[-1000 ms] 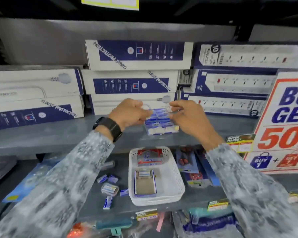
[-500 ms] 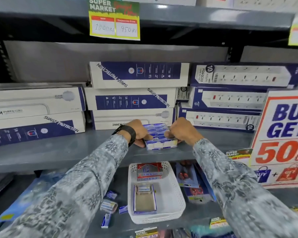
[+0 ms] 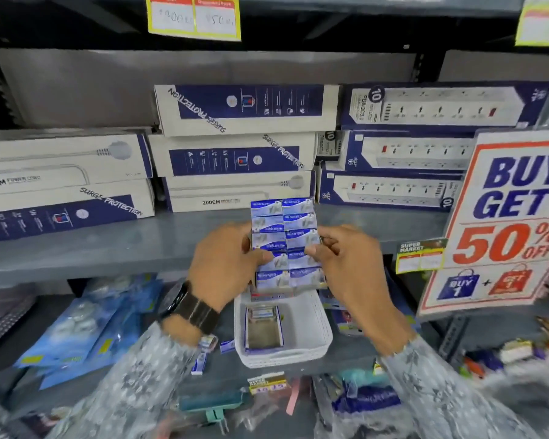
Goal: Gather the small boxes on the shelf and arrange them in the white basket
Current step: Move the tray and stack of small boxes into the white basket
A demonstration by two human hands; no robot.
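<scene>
A block of several small blue-and-white boxes (image 3: 286,236), packed two across, is held tilted up towards me above the white basket (image 3: 311,337). My left hand (image 3: 225,267) grips its left side and my right hand (image 3: 346,264) grips its right side, thumbs on the front. The basket sits on the lower shelf and holds an open, nearly empty blue-edged carton (image 3: 263,331); its far end is hidden behind the block. A few loose small boxes (image 3: 200,364) lie on the shelf left of the basket.
Large surge-protector boxes (image 3: 244,109) are stacked along the back of the grey upper shelf (image 3: 108,245). A "BUY 1 GET 1 50% OFF" sign (image 3: 504,223) stands at the right. Blue blister packs (image 3: 86,324) lie lower left, mixed small goods lower right.
The block of small boxes has come off the upper shelf towards me and now hangs above the basket, tipped so its front faces me. Both hands moved down with it.
</scene>
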